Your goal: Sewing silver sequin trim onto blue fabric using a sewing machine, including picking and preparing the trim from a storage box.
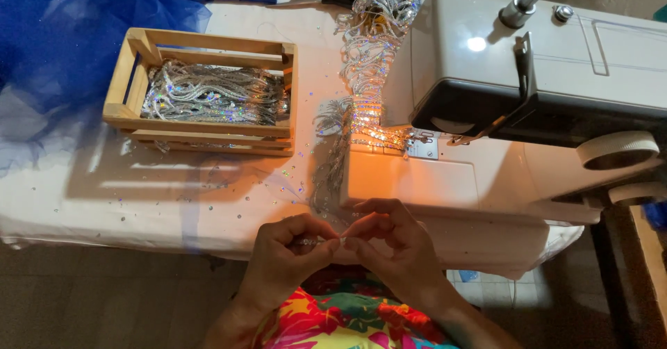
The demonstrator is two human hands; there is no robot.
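While the sewing machine (528, 78) is glowing over the white tabletop (104, 196), the left hand (285, 258) and the right hand (389, 245) are meeting at its near edge, both pinching a small piece of sequin trim (316, 240) between fingertips. More silver trim is lying in the wooden crate (132, 71), and blue tulle (62, 36) is spilling at the left.

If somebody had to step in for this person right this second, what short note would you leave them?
Left hand and right hand: both pinch a short piece of sequin trim between them, at the table's near edge.
Wooden crate: holds a heap of silver trim strips.
Sewing machine: lamp on, a long sequin band lies across its bed and hangs over the side.
Loose sequins scattered on the white cloth.
Done or left: cannot tell.
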